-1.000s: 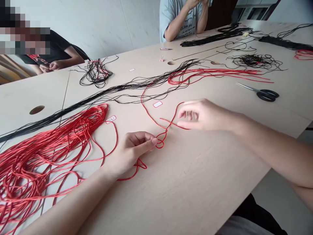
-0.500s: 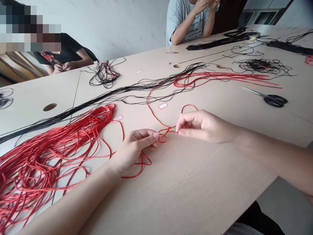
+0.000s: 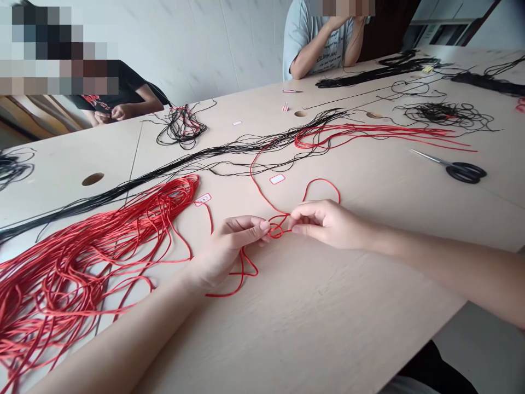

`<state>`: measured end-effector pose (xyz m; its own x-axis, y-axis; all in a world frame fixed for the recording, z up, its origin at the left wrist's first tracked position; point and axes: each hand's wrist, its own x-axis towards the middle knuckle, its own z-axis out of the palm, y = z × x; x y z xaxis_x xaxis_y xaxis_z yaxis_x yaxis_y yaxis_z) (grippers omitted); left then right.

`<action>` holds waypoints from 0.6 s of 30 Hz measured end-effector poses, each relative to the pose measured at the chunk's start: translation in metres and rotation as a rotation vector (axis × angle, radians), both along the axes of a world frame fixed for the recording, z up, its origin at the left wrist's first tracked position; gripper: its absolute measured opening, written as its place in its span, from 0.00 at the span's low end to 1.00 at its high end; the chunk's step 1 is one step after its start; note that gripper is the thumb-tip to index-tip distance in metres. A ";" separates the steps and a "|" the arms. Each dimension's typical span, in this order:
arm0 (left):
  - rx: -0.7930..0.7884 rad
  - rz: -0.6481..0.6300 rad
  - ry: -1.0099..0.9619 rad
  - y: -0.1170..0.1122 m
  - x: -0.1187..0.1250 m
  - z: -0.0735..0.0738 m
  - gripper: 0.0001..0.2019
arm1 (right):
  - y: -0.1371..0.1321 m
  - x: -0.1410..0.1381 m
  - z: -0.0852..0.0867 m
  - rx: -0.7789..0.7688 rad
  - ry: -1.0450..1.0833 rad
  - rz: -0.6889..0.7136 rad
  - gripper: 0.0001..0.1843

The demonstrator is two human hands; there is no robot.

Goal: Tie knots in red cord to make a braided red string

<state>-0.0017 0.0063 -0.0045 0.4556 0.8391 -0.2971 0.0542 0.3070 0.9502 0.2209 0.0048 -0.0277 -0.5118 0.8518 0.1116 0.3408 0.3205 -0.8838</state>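
Note:
A looped red cord (image 3: pixel 276 231) runs between my two hands, just above the table. My left hand (image 3: pixel 235 241) pinches it between thumb and forefinger, beside a small loop. Close by on the right, my right hand (image 3: pixel 322 221) is closed on another stretch of the same cord. One length of it curves away toward the back, and another arches behind my right hand. A loose end hangs below my left hand and lies on the table. Whether a knot is formed in the loops is too small to tell.
A large heap of red cords (image 3: pixel 82 257) lies at left. Long black cords (image 3: pixel 164 167) cross the table (image 3: pixel 311 317) behind my hands, with red cords (image 3: pixel 389 131) beyond. Black-handled scissors (image 3: pixel 465 172) lie at right. Two people (image 3: pixel 131 101) sit across the table.
My right hand has moved left, closer to my left hand, and the span of cord between them is shorter. The whole view has shifted slightly.

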 end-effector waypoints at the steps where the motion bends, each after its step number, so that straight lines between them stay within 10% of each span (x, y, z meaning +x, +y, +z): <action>1: 0.006 -0.009 0.006 -0.001 0.001 0.001 0.06 | -0.002 -0.002 0.001 -0.018 0.023 0.018 0.08; 8: 0.051 -0.034 0.033 -0.005 0.009 0.002 0.07 | -0.017 -0.018 0.008 -0.083 0.095 0.070 0.14; 18: 0.190 -0.057 0.203 -0.008 0.011 0.003 0.13 | -0.016 -0.021 0.002 0.412 -0.111 0.009 0.17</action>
